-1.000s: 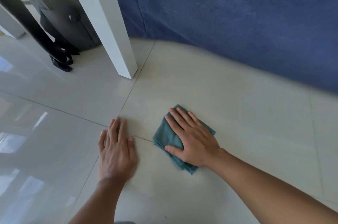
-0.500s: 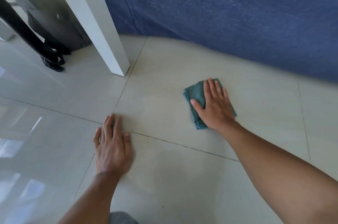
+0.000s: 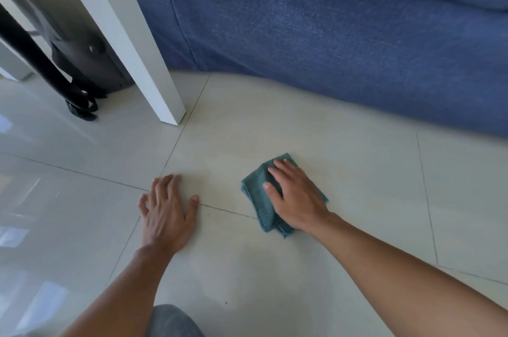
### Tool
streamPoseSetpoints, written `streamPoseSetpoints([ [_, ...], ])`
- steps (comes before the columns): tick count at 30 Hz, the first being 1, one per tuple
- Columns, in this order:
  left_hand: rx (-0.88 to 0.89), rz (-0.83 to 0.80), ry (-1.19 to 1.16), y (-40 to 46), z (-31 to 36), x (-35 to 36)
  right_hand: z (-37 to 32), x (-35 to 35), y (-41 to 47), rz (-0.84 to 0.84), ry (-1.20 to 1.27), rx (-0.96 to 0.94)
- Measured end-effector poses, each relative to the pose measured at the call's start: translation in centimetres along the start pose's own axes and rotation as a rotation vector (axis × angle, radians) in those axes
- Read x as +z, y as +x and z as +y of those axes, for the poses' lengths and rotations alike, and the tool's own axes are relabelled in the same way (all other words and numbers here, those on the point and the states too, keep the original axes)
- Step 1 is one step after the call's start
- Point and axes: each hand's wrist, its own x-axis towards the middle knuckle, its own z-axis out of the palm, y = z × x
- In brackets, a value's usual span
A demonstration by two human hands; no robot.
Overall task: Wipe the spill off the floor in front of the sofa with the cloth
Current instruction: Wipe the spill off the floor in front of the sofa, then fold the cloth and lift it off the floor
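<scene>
Head view, floor before the sofa: we are seeing pale glossy floor tiles [image 3: 343,149] filling most of the frame, with grout lines crossing near the middle. At 12 to 2 o'clock the blue fabric sofa [image 3: 330,34] is standing with its base meeting the floor. At 10 o'clock a white table leg [image 3: 143,56] is coming down to the tiles just beside the sofa's corner, and behind it, toward 9 to 10 o'clock, a dark bag [image 3: 90,61] with black straps [image 3: 79,108] is lying on the floor. At the centre, slightly toward 3 o'clock, the teal cloth [image 3: 257,193] is lying folded on the tile, well in front of the sofa and straddling a grout line. Our right hand [image 3: 297,199] is pressing flat on top of the cloth, fingers extended and lying together, palm down, not gripping it. Our left hand [image 3: 167,215] is resting flat on the bare tile toward 8 o'clock of the cloth, fingers spread, holding nothing, apart from the cloth. At 6 o'clock a grey-clad knee [image 3: 173,323] is showing at the frame's edge. We cannot make out any spill on the tiles.
</scene>
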Motion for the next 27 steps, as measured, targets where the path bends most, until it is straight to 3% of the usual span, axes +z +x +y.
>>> streamPoseSetpoints([
  [5, 0.150, -0.036, 0.000, 0.2, 4.8, -0.2, 2.3, -2.3, 0.2, 0.102, 0.077, -0.013],
  [7, 0.185, -0.051, 0.006, 0.6, 7.3, 0.2, 2.7, -2.9, 0.9, 0.053, 0.066, -0.010],
  [11, 0.207, -0.135, 0.031, 1.8, 11.6, 0.6, 1.6, -3.3, 2.7, -0.147, -0.108, -0.016],
  [17, 0.237, -0.205, 0.062, 2.3, 13.8, 0.4, 0.9, -4.1, 2.8, -0.044, -0.298, 0.010],
  [20, 0.146, -0.251, -0.148, 2.1, 13.9, -0.2, 2.2, -4.9, 2.0, -0.036, -0.153, 0.001],
  [23, 0.058, -0.351, -0.442, 1.4, 14.0, -1.3, 2.9, -5.9, 0.9, -0.022, 0.195, 0.072],
  [27, 0.010, -0.306, -0.625, 0.6, 14.1, -3.3, 2.3, -7.1, 0.1, 0.082, 0.494, 0.178],
])
